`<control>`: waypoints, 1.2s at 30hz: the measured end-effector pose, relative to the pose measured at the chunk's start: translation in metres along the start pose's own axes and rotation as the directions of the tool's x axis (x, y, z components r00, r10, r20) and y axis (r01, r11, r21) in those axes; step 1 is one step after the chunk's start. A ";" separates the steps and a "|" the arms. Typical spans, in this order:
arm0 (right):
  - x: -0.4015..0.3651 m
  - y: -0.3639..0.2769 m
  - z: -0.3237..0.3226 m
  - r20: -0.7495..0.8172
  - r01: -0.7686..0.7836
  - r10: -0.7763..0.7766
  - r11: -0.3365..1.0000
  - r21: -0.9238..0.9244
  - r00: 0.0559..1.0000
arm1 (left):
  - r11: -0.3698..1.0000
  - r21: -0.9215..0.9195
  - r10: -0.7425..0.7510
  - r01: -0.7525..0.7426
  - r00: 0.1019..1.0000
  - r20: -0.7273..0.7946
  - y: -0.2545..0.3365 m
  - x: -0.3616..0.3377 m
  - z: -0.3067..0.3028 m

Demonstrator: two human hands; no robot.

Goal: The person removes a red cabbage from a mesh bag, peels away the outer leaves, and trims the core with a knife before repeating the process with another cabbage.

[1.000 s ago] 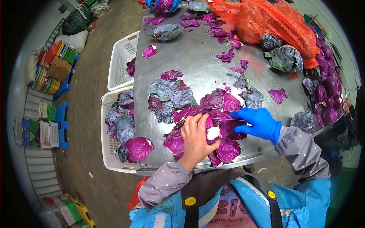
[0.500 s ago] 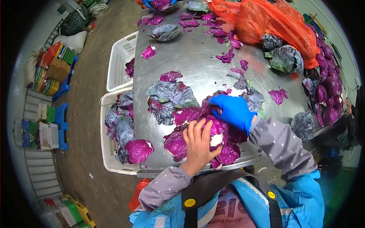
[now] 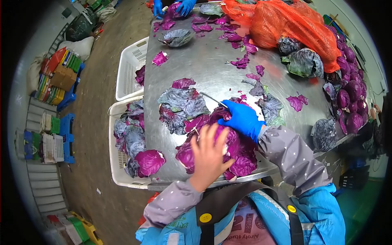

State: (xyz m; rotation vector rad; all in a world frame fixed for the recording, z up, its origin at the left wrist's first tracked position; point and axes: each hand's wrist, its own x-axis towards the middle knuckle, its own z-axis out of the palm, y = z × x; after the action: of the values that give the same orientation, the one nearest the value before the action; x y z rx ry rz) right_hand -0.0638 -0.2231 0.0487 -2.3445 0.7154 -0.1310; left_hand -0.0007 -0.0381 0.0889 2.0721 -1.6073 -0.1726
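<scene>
A red cabbage (image 3: 232,143) lies near the front edge of the metal table, among loose purple leaves. My bare left hand (image 3: 210,153) is over its left side, fingers spread and slightly blurred. In a blue glove, my right hand (image 3: 244,121) is closed around a knife at the cabbage's far side. The knife's thin curved blade (image 3: 212,99) points up and left, and its handle is hidden in the glove. Dark outer leaves (image 3: 182,105) lie beyond my left hand, and more leaves (image 3: 270,108) lie beyond my right.
White crates (image 3: 115,163) with leaves stand along the table's left side. An orange mesh sack (image 3: 292,30) rests at the back right, beside piled cabbages (image 3: 354,96). Another person's blue-gloved hands (image 3: 187,7) work at the far end. One dark cabbage (image 3: 324,134) sits at the right edge.
The knife blade now shows, pointing up and left from my right hand, which has shifted slightly left. My left hand's fingers have lifted and spread. The other person's hands have come further into view.
</scene>
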 end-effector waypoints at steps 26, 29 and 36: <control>-0.009 0.025 0.047 -0.159 0.054 -0.070 0.994 -0.099 0.985 | 0.999 -0.018 -0.040 0.040 0.999 0.013 -0.051 -0.008 -0.022; -0.005 0.039 0.057 -0.198 0.097 -0.118 0.989 -0.113 0.973 | 0.977 -0.149 -0.164 0.154 0.985 -0.059 -0.065 -0.020 -0.028; -0.002 0.038 0.050 -0.157 0.019 -0.031 0.997 -0.079 0.987 | -0.132 -0.984 -0.655 0.116 0.736 0.174 -0.092 -0.055 -0.047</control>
State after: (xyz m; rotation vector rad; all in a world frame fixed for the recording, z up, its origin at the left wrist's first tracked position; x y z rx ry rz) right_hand -0.0688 -0.2168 -0.0131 -2.4377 0.7806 -0.3087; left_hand 0.0820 0.0435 0.0760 1.0776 -0.0974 -0.8099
